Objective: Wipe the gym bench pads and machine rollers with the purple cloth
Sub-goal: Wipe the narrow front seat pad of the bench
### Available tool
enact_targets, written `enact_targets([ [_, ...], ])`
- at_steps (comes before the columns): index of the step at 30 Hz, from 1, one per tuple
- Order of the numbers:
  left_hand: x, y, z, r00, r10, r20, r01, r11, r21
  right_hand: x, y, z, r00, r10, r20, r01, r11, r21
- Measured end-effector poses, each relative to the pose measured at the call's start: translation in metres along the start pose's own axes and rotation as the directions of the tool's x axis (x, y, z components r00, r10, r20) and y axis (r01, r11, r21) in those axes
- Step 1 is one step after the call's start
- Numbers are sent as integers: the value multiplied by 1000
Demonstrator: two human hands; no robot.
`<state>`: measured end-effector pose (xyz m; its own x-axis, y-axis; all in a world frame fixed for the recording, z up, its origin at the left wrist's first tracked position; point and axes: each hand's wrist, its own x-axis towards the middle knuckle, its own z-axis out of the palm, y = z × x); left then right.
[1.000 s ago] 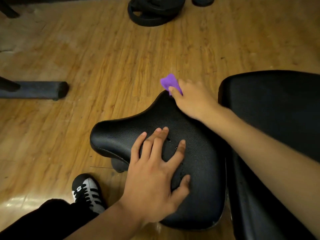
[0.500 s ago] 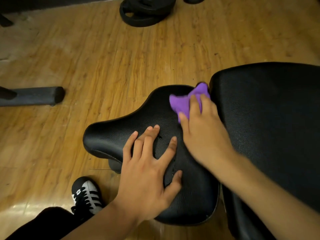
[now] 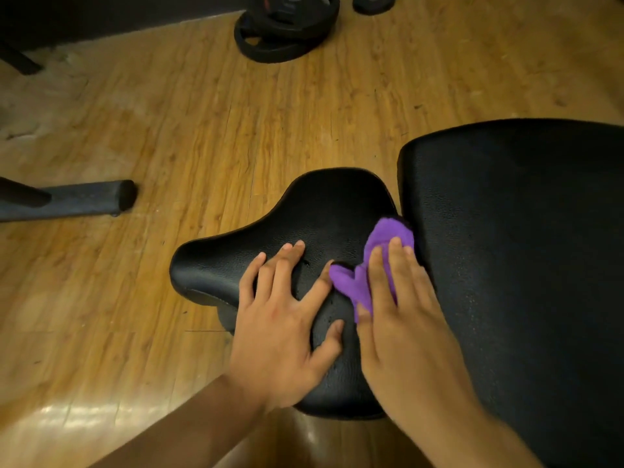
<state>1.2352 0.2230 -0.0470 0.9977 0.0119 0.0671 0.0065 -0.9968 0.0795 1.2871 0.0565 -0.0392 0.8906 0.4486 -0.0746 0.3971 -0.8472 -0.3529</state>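
Note:
A black seat pad [image 3: 324, 211] of the gym bench lies in the middle, with the larger black back pad [image 3: 520, 265] to its right. The purple cloth [image 3: 381, 244] lies on the seat pad's right side, near the gap between the two pads. My right hand [image 3: 401, 319] presses flat on the cloth with straight fingers and covers most of it. My left hand [image 3: 287, 319] rests flat on the seat pad, fingers spread, its thumb close to the cloth's left edge.
Wooden floor surrounds the bench. Stacked black weight plates [image 3: 287, 28] lie on the floor at the top, another plate [image 3: 374, 3] beside them. A dark machine foot bar [image 3: 77, 201] reaches in from the left. A dark wall base runs along the top left.
My right hand has drawn the cloth from the seat pad's far tip back toward me, along the gap beside the back pad. My left hand stays planted on the seat.

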Motion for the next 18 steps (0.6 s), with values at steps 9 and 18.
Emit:
enact_targets([
  [9, 6, 0, -3, 996, 77, 40, -78, 996, 33, 46, -7, 6, 974, 186, -128, -146, 952, 271],
  [18, 69, -102, -48, 865, 490, 107, -501, 852, 152, 51, -22, 3, 967, 170, -192, -146, 980, 132],
])
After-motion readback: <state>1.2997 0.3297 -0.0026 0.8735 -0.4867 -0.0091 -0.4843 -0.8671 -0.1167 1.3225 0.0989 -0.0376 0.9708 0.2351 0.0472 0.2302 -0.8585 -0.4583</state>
